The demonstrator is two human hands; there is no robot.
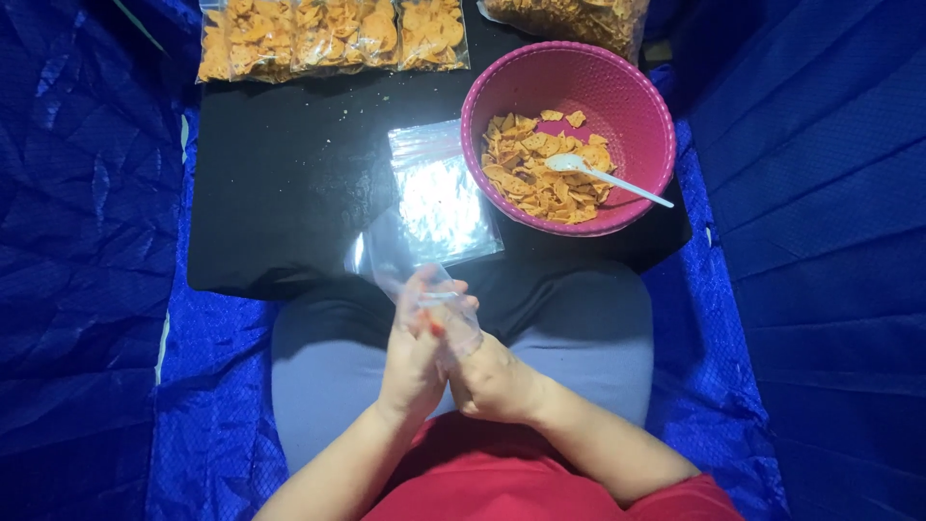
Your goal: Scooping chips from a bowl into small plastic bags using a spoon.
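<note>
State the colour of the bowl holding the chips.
Pink: the bowl shows best in the head view, beside the black board.

A round pink plastic bowl (pixel 637 92) sits at the upper right of the frame. It has orange chips (pixel 531 174) inside, and a white plastic spoon (pixel 603 177) lies on top of them. Three clear bags full of orange chips (pixel 333 34) lie in a row at the top, left of the middle. A flat stack of empty clear plastic bags (pixel 444 198) lies just beside the bowl, in the middle. All of these rest on a black surface (pixel 280 174). Crinkly blue plastic sheeting (pixel 87 241) fills both sides.
</note>
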